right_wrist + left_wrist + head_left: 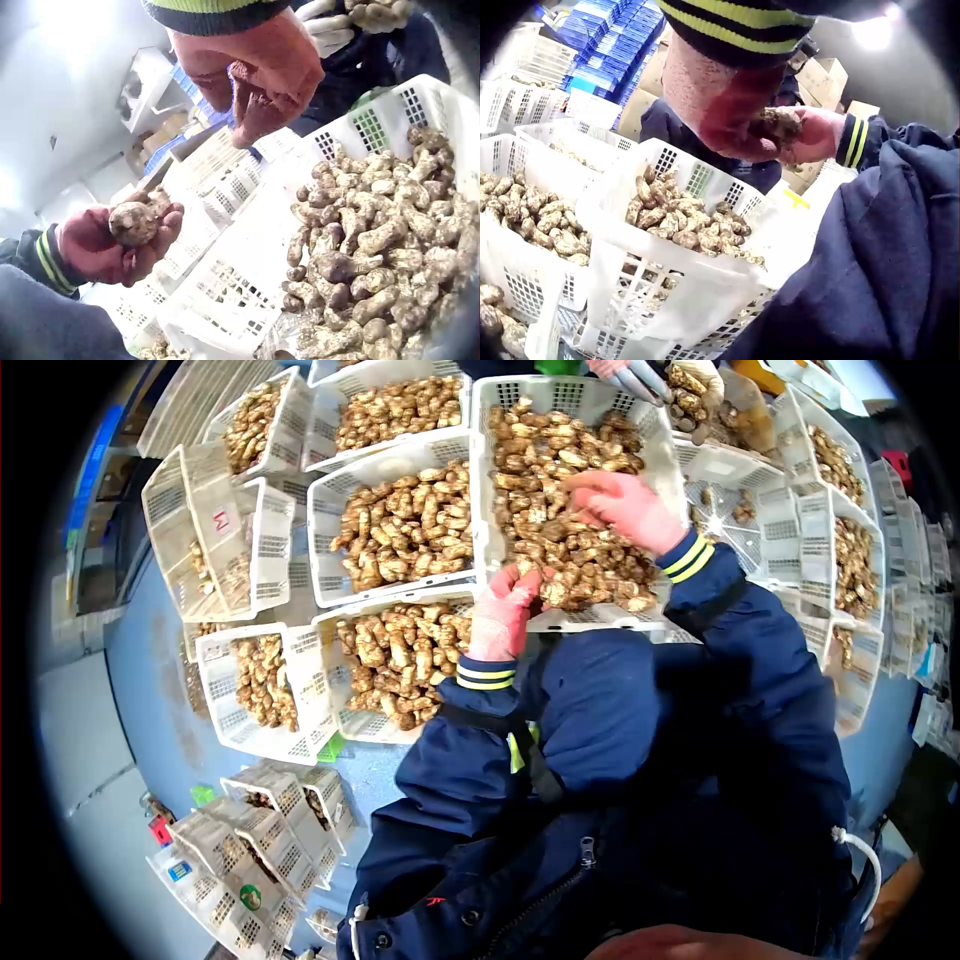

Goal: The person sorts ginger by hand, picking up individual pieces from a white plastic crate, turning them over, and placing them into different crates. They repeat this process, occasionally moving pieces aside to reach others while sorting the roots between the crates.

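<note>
Probably a produce-sorting shed: rows of white crates [215, 500] holding mushrooms [400, 525], stacked cartons [821, 75].

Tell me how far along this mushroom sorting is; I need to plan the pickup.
Several side baskets already sit filled with mushrooms. The left hand holds one mushroom; the right hand reaches over the tilted basket. Left: that basket's whole pile.
</note>
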The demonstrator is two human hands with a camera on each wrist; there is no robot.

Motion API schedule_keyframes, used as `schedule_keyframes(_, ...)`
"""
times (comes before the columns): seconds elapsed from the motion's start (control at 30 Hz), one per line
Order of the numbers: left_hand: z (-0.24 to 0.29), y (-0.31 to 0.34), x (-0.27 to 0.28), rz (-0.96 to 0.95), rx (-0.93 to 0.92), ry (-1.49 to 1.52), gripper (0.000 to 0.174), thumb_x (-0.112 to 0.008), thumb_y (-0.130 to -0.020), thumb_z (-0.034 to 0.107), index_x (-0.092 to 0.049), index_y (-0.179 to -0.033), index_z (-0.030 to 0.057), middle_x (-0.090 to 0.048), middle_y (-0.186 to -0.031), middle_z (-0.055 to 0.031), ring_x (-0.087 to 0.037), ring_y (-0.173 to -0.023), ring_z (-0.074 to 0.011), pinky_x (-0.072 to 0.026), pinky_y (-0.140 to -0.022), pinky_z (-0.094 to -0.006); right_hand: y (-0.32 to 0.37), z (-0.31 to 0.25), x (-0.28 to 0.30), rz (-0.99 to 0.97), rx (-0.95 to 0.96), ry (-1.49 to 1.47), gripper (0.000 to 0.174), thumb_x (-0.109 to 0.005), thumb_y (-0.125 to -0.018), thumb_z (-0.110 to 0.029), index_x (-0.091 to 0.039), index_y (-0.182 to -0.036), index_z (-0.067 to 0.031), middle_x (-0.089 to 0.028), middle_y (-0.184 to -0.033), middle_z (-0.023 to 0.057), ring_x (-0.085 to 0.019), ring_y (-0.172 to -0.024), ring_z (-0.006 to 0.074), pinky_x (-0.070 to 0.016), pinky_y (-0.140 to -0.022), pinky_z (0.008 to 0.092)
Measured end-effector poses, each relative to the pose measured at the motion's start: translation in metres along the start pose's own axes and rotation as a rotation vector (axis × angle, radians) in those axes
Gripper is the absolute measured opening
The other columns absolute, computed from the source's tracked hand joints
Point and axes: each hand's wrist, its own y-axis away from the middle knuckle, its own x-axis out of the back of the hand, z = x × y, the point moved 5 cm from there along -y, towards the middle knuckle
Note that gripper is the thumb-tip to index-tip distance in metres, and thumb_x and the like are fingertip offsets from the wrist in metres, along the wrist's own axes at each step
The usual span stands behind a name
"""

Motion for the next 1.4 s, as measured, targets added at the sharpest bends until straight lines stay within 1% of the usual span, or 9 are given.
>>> schedule_keyframes(0.2,-0.006,0.007,0.019,0.02,-0.014,0.046,0.021,-0.051,-0.087,0.016,-0.052,-0.105,0.0041,-0.061,-0.096,-0.0052,-0.052,-0.07,-0.0073,-0.0436,-0.06,-0.021,-0.001,0.032,0.012,-0.018,-0.122,-0.287,0.031,-0.048,-0.088,-0.014,-0.047,-0.113,0.0029,-0.056,-0.086,0.0046,-0.052,-0.07,0.0101,-0.0433,-0.063,0.0219)
schedule_keyframes(0.5,0.013,0.008,0.114,0.118,-0.188,0.196,0.026,-0.051,-0.087,0.022,-0.051,-0.103,0.0015,-0.056,-0.099,-0.0079,-0.051,-0.079,-0.015,-0.0415,-0.063,-0.0271,0.0,0.046,-0.011,-0.08,-0.197,0.059,0.032,-0.047,-0.083,-0.014,-0.05,-0.112,0.0004,-0.056,-0.087,0.0031,-0.05,-0.074,0.0109,-0.0419,-0.064,0.0226)
schedule_keyframes(0.63,0.008,-0.052,0.178,0.289,-0.022,0.43,0.042,-0.049,-0.088,0.024,-0.038,-0.123,0.0049,-0.05,-0.114,-0.0127,-0.049,-0.103,-0.0265,-0.0383,-0.089,-0.0418,-0.015,0.053,-0.05,-0.261,-0.193,0.38,0.032,-0.049,-0.083,-0.022,-0.053,-0.11,-0.0049,-0.06,-0.093,0.0065,-0.055,-0.082,0.0151,-0.0437,-0.072,0.0266)
schedule_keyframes(0.7,0.02,-0.064,0.211,0.383,-0.047,0.138,0.048,-0.053,-0.086,0.021,-0.034,-0.126,0.0028,-0.044,-0.125,-0.0133,-0.047,-0.107,-0.0275,-0.0408,-0.088,-0.0396,-0.022,0.027,-0.073,-0.313,-0.121,0.602,0.032,-0.05,-0.082,-0.024,-0.054,-0.109,-0.0066,-0.061,-0.094,0.0105,-0.058,-0.085,0.0209,-0.044,-0.076,0.0302)
schedule_keyframes(0.83,0.027,-0.085,0.298,0.665,-0.134,-0.128,0.031,-0.053,-0.085,0.017,-0.048,-0.113,0.004,-0.056,-0.102,-0.004,-0.053,-0.089,-0.0138,-0.0419,-0.075,-0.0287,-0.043,0.027,-0.104,-0.222,0.175,0.785,0.029,-0.053,-0.08,-0.025,-0.055,-0.104,-0.009,-0.055,-0.103,0.0111,-0.053,-0.096,0.026,-0.043,-0.08,0.0343)
schedule_keyframes(0.97,0.029,-0.097,0.323,0.609,-0.208,-0.157,0.022,-0.054,-0.083,0.011,-0.053,-0.103,0.0024,-0.056,-0.079,-0.0004,-0.05,-0.067,-0.0084,-0.0405,-0.06,-0.021,-0.068,0.01,-0.128,-0.023,0.526,1.06,0.019,-0.059,-0.073,-0.023,-0.055,-0.086,-0.0089,-0.05,-0.083,0.0079,-0.051,-0.079,0.025,-0.0427,-0.067,0.0357)
schedule_keyframes(1.23,0.025,-0.118,0.341,0.585,-0.262,-1.133,0.036,-0.058,-0.079,0.023,-0.054,-0.109,0.0041,-0.059,-0.08,-0.0055,-0.048,-0.058,-0.0087,-0.0413,-0.052,-0.0241,-0.098,0.017,-0.127,-0.06,0.335,1.089,0.019,-0.061,-0.073,-0.026,-0.055,-0.081,-0.0101,-0.052,-0.079,0.008,-0.053,-0.078,0.025,-0.0436,-0.067,0.035)
schedule_keyframes(1.3,0.023,-0.113,0.322,0.471,-0.012,-0.963,0.039,-0.056,-0.077,0.033,-0.057,-0.107,0.0074,-0.059,-0.097,-0.0165,-0.057,-0.086,-0.0274,-0.0441,-0.076,-0.035,-0.099,0.023,-0.125,-0.062,0.295,1.068,0.02,-0.061,-0.073,-0.027,-0.054,-0.081,-0.0094,-0.052,-0.078,0.0084,-0.054,-0.079,0.0252,-0.0437,-0.067,0.0346)
schedule_keyframes(1.4,0.014,-0.125,0.33,0.47,0.036,-0.944,0.037,-0.055,-0.077,0.034,-0.058,-0.104,0.0093,-0.06,-0.096,-0.0154,-0.057,-0.088,-0.0275,-0.0434,-0.078,-0.0344,-0.1,0.023,-0.129,-0.043,0.297,1.092,0.019,-0.061,-0.073,-0.026,-0.053,-0.08,-0.0096,-0.052,-0.077,0.0075,-0.054,-0.077,0.0251,-0.0434,-0.066,0.0354)
